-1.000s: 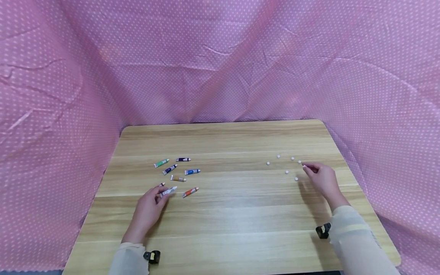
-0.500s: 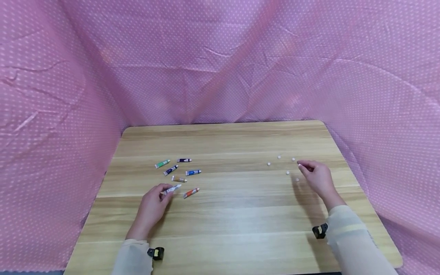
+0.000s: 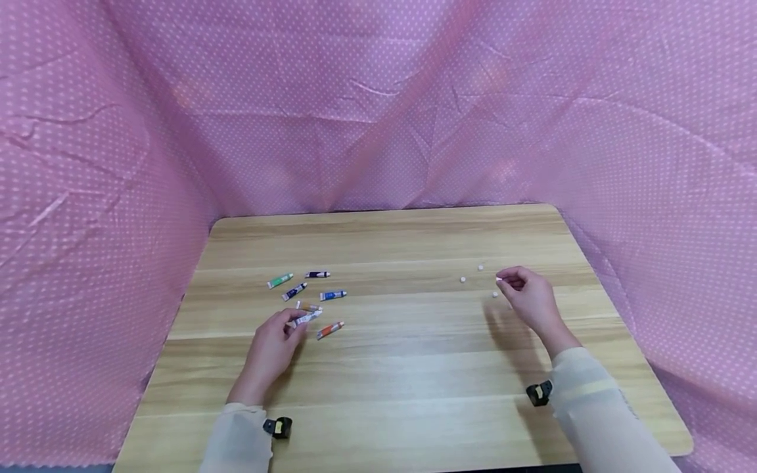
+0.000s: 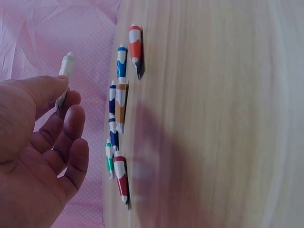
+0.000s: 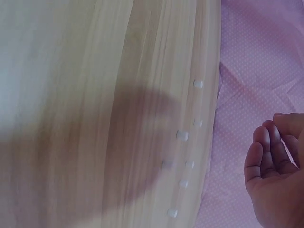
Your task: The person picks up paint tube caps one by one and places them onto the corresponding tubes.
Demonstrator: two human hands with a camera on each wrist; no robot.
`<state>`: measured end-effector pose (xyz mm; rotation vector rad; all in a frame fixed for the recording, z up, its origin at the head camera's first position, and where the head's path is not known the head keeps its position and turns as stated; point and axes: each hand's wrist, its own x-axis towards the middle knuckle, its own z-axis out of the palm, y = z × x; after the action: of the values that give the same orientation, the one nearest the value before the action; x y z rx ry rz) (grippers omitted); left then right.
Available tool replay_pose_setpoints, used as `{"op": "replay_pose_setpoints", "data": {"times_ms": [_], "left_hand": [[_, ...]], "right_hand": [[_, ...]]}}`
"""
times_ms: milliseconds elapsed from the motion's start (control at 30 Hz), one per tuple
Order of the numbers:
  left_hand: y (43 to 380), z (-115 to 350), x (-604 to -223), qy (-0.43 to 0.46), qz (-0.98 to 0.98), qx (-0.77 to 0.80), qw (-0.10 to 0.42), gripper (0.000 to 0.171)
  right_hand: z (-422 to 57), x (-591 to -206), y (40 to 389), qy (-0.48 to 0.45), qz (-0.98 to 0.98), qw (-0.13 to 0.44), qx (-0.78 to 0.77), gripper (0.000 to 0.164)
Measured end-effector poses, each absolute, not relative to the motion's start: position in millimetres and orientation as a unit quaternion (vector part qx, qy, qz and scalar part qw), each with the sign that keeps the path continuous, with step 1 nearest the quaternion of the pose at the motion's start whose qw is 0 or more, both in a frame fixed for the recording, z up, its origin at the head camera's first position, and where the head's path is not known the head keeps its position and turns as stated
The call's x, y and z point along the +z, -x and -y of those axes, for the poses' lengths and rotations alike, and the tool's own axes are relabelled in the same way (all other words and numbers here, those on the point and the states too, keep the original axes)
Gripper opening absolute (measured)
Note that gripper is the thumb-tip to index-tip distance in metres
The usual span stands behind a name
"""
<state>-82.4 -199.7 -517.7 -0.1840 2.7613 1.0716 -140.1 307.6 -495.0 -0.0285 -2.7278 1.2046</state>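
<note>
Head view backdrop: pink dotted cloth (image 3: 378, 98) hung all round, nothing much else to see.
Bench: light wood bench (image 3: 390, 368), tubes on the left half, caps on the right half.
Left hand: left hand (image 3: 269, 351) has the white paint tube (image 3: 309, 318) pinched between thumb and fingers (image 4: 71, 121), lifted just off the wood near the orange tube (image 3: 328, 330).
Right hand: right hand (image 3: 529, 299) is curled, thumb and forefinger pinching a tiny white cap (image 3: 499, 280) just above the bench.
Loose tubes: green (image 3: 279, 281), dark blue (image 3: 294, 291), blue (image 3: 333, 295) and a few more lie close together, caps off.
Loose caps: small white caps (image 5: 182, 135) scattered near the far edge.
Handling guess: tube looks light, soft and squashy, so hold it by the stiff shoulder near the nozzle, not mid-body. Cap's tiny and hard, easy to fumble, fingertip pinch only.
</note>
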Motion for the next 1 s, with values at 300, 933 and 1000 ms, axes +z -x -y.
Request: {"op": "replay_pose_setpoints", "data": {"times_ms": [300,933,1000], "left_hand": [[87,193,-510,0.048,-0.927,0.363,0.08,0.033],[84,166,-500,0.04,-0.926,0.367,0.075,0.028],[84,162,-499,0.04,-0.926,0.369,0.075,0.029]], "right_hand": [[-292,-489,139,0.005,0.915,0.057,0.4,0.019],[-261,-485,137,-0.031,0.904,0.055,0.423,0.019],[-258,-484,138,-0.034,0.903,0.056,0.424,0.018]]}}
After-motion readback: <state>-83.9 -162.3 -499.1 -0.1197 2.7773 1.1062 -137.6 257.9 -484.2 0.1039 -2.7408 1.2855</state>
